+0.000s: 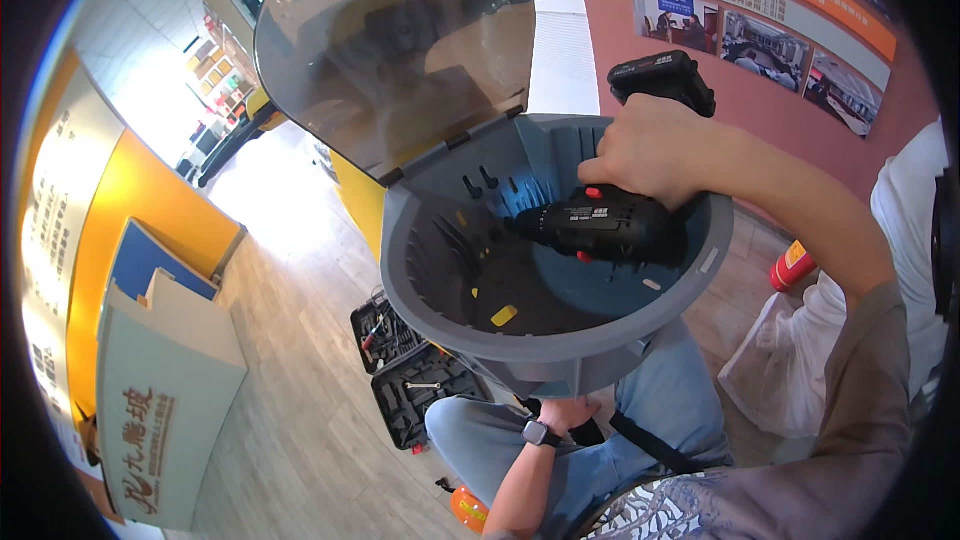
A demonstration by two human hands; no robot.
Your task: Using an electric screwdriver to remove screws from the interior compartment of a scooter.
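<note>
My right hand (650, 152) grips a black cordless drill (600, 225) by its handle. The battery (662, 80) points up beyond my knuckles. The drill body reaches down inside a round grey tub (415, 310), its nose pointing left at the inner wall. A light shines on the wall around small dark slots and pegs (488, 177). My left hand (572, 414), with a watch on the wrist, is low beneath the tub's near side, between my legs. Its fingers are mostly hidden. The tinted see-through lid (400, 60) stands raised on the tub's far-left rim.
On the floor left of the tub lies an open black tool case (425, 395) with a wrench inside. An orange object (468, 510) sits near my left knee. A red fire extinguisher (792, 267) stands right. A pale desk (170, 400) is at far left; a red display wall (690, 50) rises behind.
</note>
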